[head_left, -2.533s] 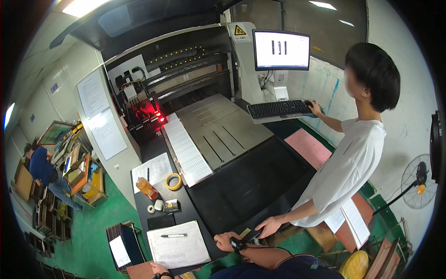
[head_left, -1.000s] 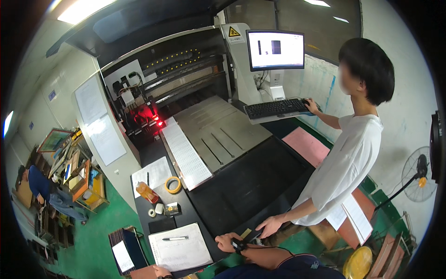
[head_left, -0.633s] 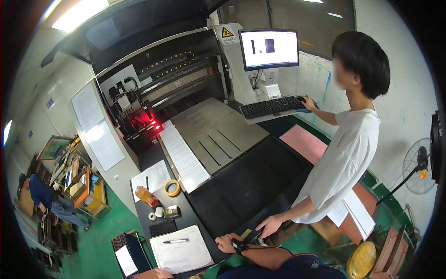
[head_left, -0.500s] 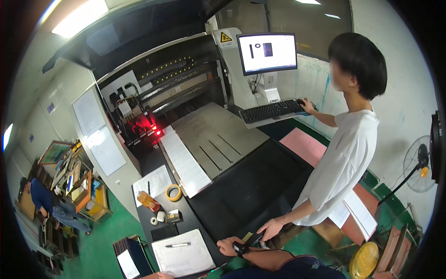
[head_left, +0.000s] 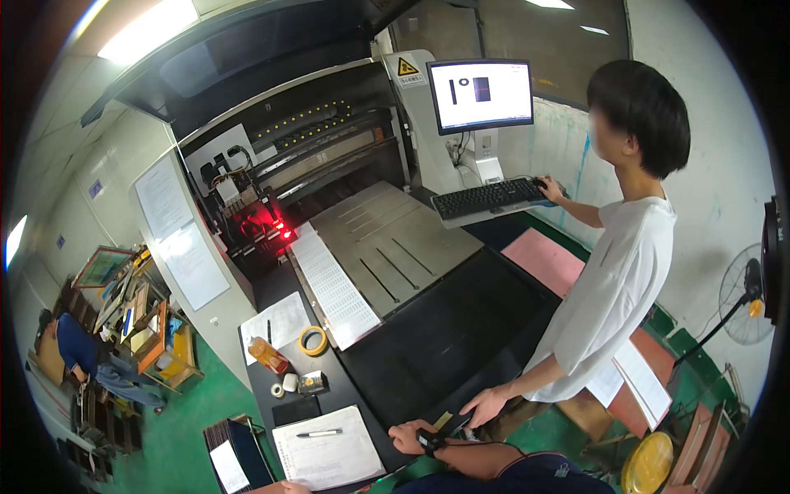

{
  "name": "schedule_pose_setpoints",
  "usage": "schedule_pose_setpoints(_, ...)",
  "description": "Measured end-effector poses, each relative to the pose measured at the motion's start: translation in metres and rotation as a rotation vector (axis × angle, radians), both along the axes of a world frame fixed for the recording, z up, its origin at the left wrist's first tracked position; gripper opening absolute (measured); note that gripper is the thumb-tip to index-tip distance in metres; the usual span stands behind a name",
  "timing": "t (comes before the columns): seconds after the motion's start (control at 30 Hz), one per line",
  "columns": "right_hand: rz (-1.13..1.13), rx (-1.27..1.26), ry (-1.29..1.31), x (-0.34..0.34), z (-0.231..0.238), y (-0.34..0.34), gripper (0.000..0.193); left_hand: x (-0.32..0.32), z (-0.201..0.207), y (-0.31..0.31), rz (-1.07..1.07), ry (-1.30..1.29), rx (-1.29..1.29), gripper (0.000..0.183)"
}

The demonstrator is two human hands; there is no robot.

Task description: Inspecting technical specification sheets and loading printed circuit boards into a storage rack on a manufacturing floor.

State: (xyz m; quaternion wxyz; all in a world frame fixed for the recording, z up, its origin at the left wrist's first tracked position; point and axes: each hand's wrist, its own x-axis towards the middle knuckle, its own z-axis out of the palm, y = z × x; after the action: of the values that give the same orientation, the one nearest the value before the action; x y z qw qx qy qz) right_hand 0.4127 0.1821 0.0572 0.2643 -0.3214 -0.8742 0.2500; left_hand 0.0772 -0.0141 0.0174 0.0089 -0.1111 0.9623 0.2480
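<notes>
At the front edge of the black machine table [head_left: 448, 350] rests my right hand [head_left: 405, 436], its fingers curled in and nothing visible inside; a black watch sits on the wrist. Only a sliver of my left hand [head_left: 292, 487] shows at the bottom rim, by the near edge of a paper pad [head_left: 329, 461], and its fingers are hidden. On the pad lies a pen [head_left: 319, 433]. Just right of my right hand, a co-worker in a white shirt [head_left: 613, 288] rests a hand [head_left: 487, 405] on the same edge; their other hand is on a mouse [head_left: 545, 184].
Beyond lies a grey slotted plate [head_left: 395, 239] with a printed sheet strip [head_left: 336, 284]; a machine head glows red [head_left: 282, 226]. A tape roll [head_left: 313, 353], a bottle [head_left: 269, 355] and small items stand left. A keyboard [head_left: 485, 198] and monitor [head_left: 481, 95] are behind.
My view has shifted slightly, so the scene sits a little farther right. Both my hands and the co-worker's hands keep their places.
</notes>
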Motion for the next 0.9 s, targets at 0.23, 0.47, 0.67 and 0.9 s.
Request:
schedule_pose_setpoints(0.23, 0.021, -0.007, 0.038, 0.0, 0.008, -0.001, 0.007, -0.04, -0.052, -0.026, -0.085, 0.076, 0.088, 0.064)
schedule_pose_setpoints(0.47, -0.002, -0.006, 0.013, 0.004, 0.009, 0.0, 0.007, -0.026, -0.04, -0.008, -0.041, 0.015, 0.107, 0.063)
schedule_pose_setpoints(0.67, 0.0, 0.0, 0.054, 0.002, 0.005, -0.001, 0.006, -0.028, -0.045, -0.015, -0.101, 0.035, 0.133, 0.063)
schedule_pose_setpoints(0.9, -0.002, 0.028, 0.047, 0.004, 0.011, -0.002, 0.005, -0.026, -0.04, -0.019, -0.125, 0.062, 0.174, 0.063)
